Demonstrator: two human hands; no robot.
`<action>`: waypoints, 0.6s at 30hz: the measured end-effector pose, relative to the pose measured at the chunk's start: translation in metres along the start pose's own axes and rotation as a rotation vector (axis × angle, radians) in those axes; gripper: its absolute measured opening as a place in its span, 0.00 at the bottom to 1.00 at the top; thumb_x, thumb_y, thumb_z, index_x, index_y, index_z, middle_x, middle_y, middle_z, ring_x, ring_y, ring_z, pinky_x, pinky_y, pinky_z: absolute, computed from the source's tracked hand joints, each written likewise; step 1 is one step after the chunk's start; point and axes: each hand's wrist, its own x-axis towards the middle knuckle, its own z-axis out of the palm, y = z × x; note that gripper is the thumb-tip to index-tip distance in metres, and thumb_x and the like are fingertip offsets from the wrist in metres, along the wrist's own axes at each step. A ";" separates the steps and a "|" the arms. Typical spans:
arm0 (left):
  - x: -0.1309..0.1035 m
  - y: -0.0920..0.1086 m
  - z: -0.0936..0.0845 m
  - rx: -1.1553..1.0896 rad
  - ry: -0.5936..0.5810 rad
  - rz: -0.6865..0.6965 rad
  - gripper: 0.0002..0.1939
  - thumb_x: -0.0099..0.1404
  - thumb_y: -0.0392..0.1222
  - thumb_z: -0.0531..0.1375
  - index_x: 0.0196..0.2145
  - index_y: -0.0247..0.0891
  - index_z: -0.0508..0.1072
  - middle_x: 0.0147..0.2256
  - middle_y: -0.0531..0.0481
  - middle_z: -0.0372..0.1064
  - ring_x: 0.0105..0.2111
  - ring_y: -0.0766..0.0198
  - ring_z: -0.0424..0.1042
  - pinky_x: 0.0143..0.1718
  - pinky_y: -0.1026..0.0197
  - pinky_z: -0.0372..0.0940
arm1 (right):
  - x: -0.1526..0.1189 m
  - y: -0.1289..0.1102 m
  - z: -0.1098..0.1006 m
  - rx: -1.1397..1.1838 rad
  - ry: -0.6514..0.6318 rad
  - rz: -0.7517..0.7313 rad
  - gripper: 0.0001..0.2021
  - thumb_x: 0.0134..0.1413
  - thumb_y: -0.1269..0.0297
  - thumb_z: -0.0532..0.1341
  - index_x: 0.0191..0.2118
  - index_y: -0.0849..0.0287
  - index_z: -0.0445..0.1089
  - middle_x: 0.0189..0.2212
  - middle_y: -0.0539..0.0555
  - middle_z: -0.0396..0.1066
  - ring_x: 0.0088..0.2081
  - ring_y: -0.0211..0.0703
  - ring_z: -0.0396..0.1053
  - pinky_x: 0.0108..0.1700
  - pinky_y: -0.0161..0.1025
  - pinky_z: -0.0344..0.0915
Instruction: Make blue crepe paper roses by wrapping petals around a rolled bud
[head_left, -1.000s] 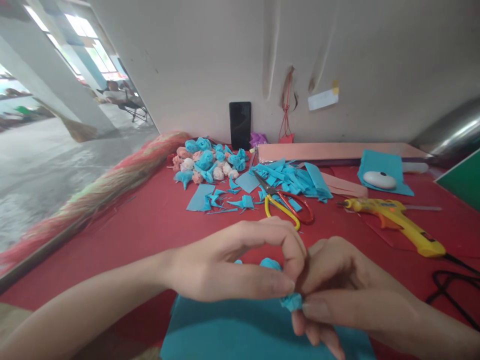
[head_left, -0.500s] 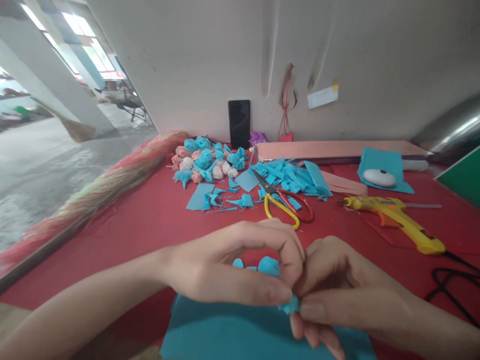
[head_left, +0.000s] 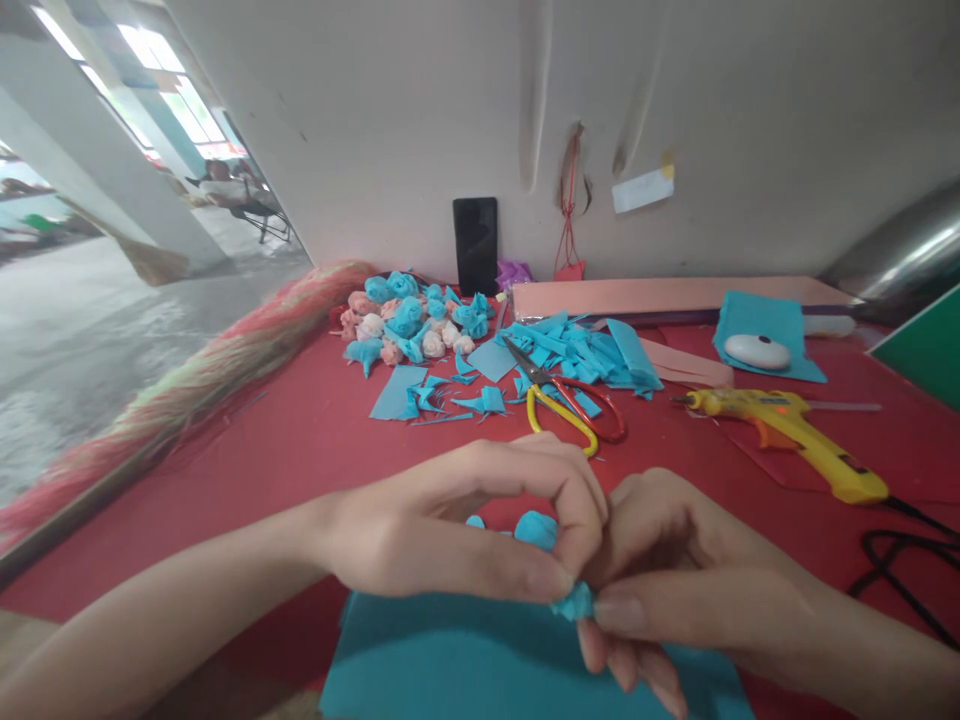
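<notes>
A small crumpled piece of blue crepe paper (head_left: 574, 603) is pinched between my two hands. My left hand (head_left: 465, 530) reaches in from the left, thumb and index finger closed on the paper's left side. From the right, my right hand (head_left: 667, 580) grips the other side between thumb and fingers. Beneath them lies a flat blue sheet (head_left: 450, 650). Through the loop of my left fingers a rounded blue paper piece (head_left: 535, 530) shows in part on the table. Scissors (head_left: 559, 395) with one yellow and one red handle lie just beyond my hands.
Blue, pink and white paper flowers (head_left: 409, 320) are heaped at the back left. Blue scraps (head_left: 570, 350) lie behind the scissors. A yellow glue gun (head_left: 795, 430) with a black cord rests at right. A phone (head_left: 475, 245) leans on the wall. Someone sits far left.
Both hands stay pinched on the blue crepe paper, and its crumpled end shows slightly more between the fingertips. The whole view has shifted slightly; the table items are unchanged.
</notes>
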 end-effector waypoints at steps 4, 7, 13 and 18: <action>0.000 0.005 0.004 0.004 0.049 0.003 0.20 0.62 0.57 0.55 0.25 0.36 0.64 0.30 0.50 0.61 0.31 0.64 0.63 0.34 0.64 0.60 | 0.001 -0.004 0.003 -0.002 0.033 -0.008 0.08 0.46 0.66 0.63 0.24 0.61 0.79 0.18 0.50 0.68 0.17 0.28 0.62 0.18 0.25 0.61; 0.001 0.008 0.003 0.032 0.025 -0.015 0.19 0.61 0.55 0.57 0.25 0.35 0.63 0.29 0.50 0.60 0.31 0.64 0.62 0.33 0.64 0.60 | 0.001 -0.005 0.004 -0.017 0.036 0.001 0.08 0.46 0.67 0.62 0.23 0.61 0.79 0.17 0.49 0.67 0.16 0.27 0.61 0.18 0.25 0.60; 0.001 0.009 0.002 0.073 0.004 0.019 0.16 0.62 0.51 0.57 0.24 0.37 0.62 0.28 0.51 0.61 0.31 0.64 0.63 0.34 0.64 0.62 | 0.000 -0.002 0.003 0.012 0.031 0.005 0.08 0.46 0.67 0.62 0.24 0.59 0.79 0.17 0.48 0.68 0.16 0.27 0.61 0.17 0.24 0.59; -0.004 0.000 0.007 0.286 0.287 0.214 0.01 0.62 0.37 0.55 0.33 0.38 0.64 0.35 0.49 0.61 0.39 0.63 0.65 0.39 0.60 0.66 | 0.002 -0.003 0.007 0.024 0.157 -0.149 0.08 0.48 0.66 0.63 0.22 0.56 0.78 0.18 0.48 0.67 0.17 0.28 0.61 0.19 0.26 0.60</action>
